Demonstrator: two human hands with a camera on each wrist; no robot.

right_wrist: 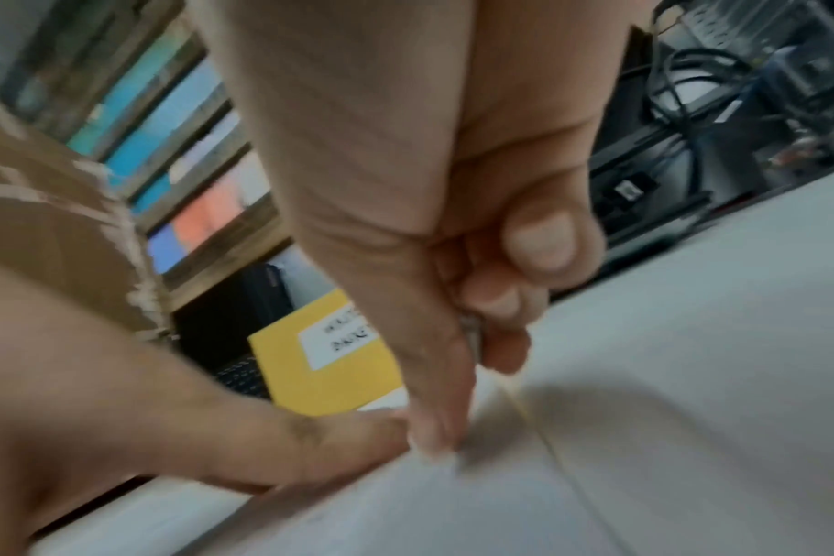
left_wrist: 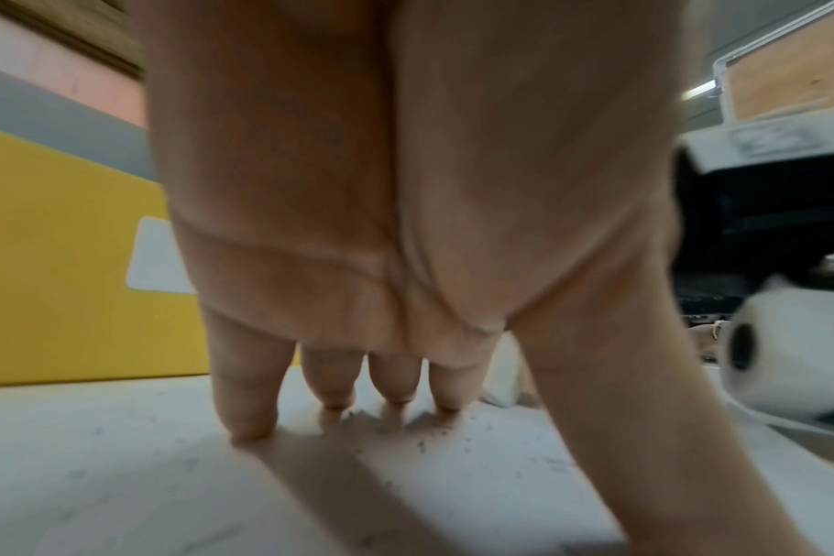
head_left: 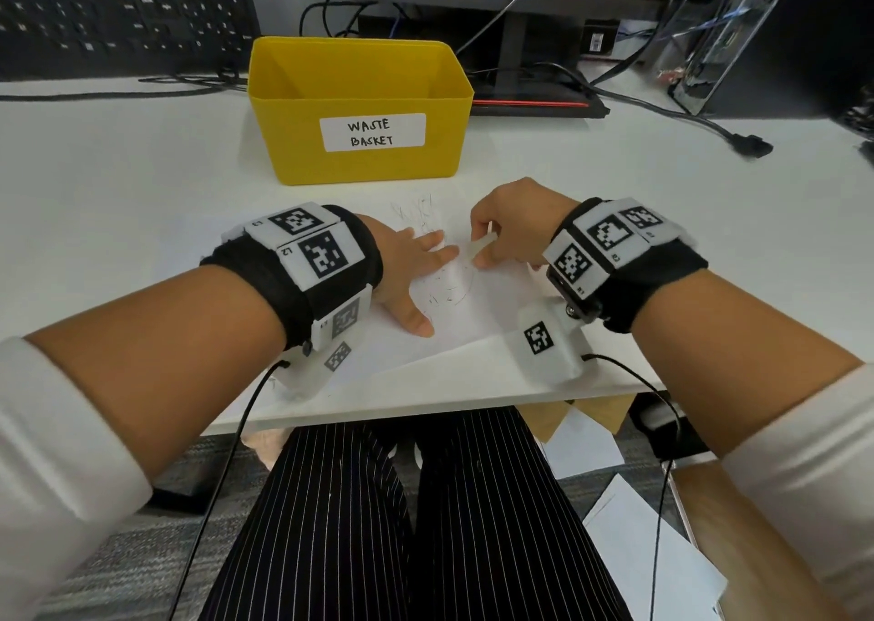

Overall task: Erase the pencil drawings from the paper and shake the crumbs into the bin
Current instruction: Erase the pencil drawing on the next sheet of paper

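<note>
My left hand point(head_left: 406, 265) lies flat, fingers point(left_wrist: 246, 395) spread, pinning the paper point(head_left: 473, 317) at the desk's point(head_left: 118, 185) near edge. Only the left wrist view shows dark crumbs point(left_wrist: 422, 445) at those fingertips. My right hand point(head_left: 511, 228) pinches the white eraser point(head_left: 477, 246) over faint scribbles point(head_left: 418, 211). Beyond, bare desk, then the yellow bin point(head_left: 359, 109).

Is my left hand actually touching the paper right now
Touching. In the left wrist view the left hand has its fingertips planted on the paper, with no gap beneath them; the head view agrees.
</note>
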